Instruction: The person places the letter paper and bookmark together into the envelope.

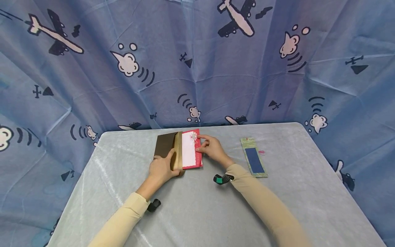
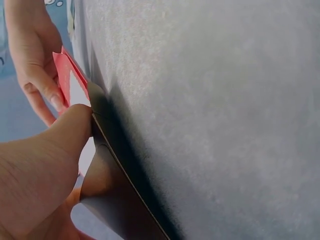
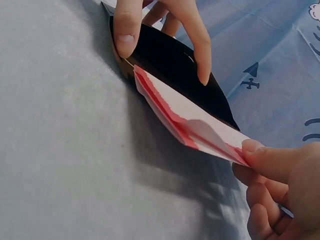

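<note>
A brown and gold envelope (image 1: 166,144) is held by my left hand (image 1: 161,167), with the thumb at its near edge and the fingers spread across it. In the right wrist view the envelope (image 3: 165,52) bulges, showing a dark inside between the left thumb and fingers. A red card with a white front (image 1: 189,151) sticks out of its right side, and the rest of it is hidden in the envelope. My right hand (image 1: 213,149) pinches the card's outer edge. The card (image 3: 172,112) is tilted in the right wrist view, with its layers slightly parted.
To the right lies a green-patterned strip with a dark blue middle (image 1: 255,160), beside a small pink piece (image 1: 261,152). A grey cloth covers the table (image 1: 191,209). Behind its far edge hangs a blue curtain (image 1: 166,85) printed with planes.
</note>
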Motion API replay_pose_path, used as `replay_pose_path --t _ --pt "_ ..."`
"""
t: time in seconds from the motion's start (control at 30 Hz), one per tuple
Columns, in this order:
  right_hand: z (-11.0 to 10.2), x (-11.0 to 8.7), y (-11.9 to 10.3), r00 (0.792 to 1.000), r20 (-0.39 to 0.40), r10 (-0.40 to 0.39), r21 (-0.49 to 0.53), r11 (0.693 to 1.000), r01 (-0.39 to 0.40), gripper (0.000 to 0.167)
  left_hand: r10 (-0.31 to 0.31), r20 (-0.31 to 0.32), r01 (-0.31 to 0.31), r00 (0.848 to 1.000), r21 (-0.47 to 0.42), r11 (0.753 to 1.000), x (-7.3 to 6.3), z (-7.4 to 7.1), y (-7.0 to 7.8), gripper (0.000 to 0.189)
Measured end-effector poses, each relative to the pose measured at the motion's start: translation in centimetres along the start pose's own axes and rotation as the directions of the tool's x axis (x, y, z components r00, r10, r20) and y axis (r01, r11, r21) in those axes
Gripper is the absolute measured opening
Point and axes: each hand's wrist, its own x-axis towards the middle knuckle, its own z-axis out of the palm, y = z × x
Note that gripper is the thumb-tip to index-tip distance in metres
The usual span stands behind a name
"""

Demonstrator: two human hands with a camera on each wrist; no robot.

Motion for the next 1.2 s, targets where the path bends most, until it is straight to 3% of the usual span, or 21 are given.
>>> replay_pose_path --t 0.77,1.2 --pt "1.8 0.3 -0.1 0.999 0.016 -0.035 -0.023 0.999 0.036 0.061 0.013 0.035 -0.012 0.999 -0.013 1.0 0.0 -0.1 -0.1 0.099" --pt "2.5 0.4 -0.5 0.997 -0.003 -0.08 -0.003 0.997 0.08 0.057 0.031 0.01 -0.031 0.999 -0.018 0.999 0.0 0.1 -0.2 0.098"
